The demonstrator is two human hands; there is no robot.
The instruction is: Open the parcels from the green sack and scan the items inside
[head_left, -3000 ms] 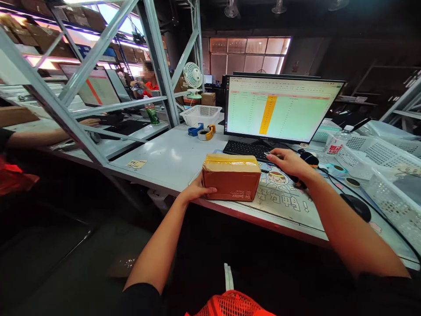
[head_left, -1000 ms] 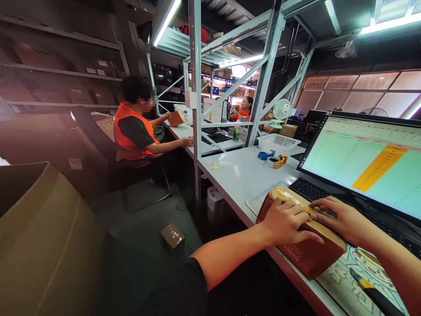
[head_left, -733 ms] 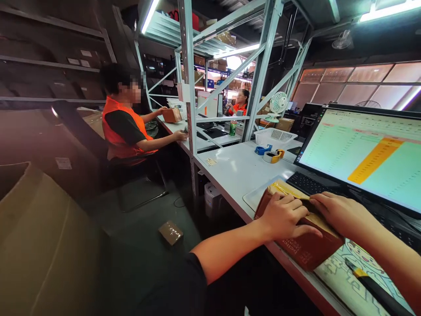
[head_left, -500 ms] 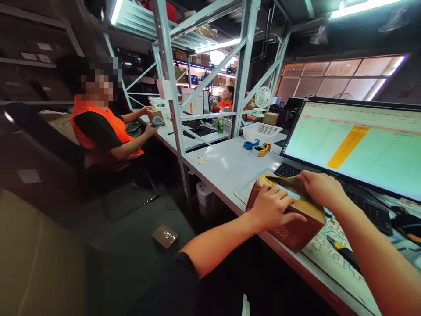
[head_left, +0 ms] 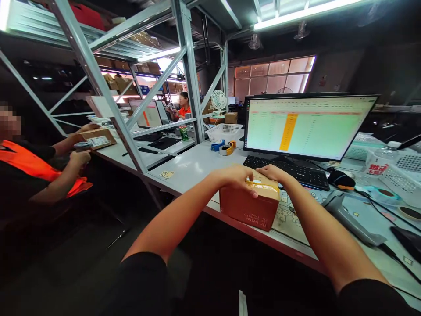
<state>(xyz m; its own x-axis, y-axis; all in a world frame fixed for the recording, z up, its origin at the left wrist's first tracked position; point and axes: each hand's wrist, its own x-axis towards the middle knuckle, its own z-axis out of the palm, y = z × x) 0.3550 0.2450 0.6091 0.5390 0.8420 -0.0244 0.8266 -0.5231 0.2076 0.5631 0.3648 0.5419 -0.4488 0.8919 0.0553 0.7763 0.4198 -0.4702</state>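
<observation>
A small brown cardboard box (head_left: 250, 208), taped on top, stands at the near edge of the white table (head_left: 194, 164). My left hand (head_left: 235, 175) lies over its top left with fingers curled onto the tape. On the box's top right rests my right hand (head_left: 274, 173), its fingers bent down on the surface. Both hands press on the box top. Behind the box are a black keyboard (head_left: 296, 173) and a lit monitor (head_left: 305, 127) showing a spreadsheet.
A barcode scanner (head_left: 348, 219), mouse (head_left: 338, 179) and white baskets (head_left: 404, 175) lie to the right. Tape dispensers (head_left: 225, 147) sit further back. A grey shelf frame (head_left: 108, 101) divides the benches. On the left a person in an orange vest (head_left: 36, 171) holds a scanner by another box (head_left: 98, 138).
My view has swung right, back toward the monitor. The box has stayed at the table edge, and both hands have remained on its top, shifting slightly.
</observation>
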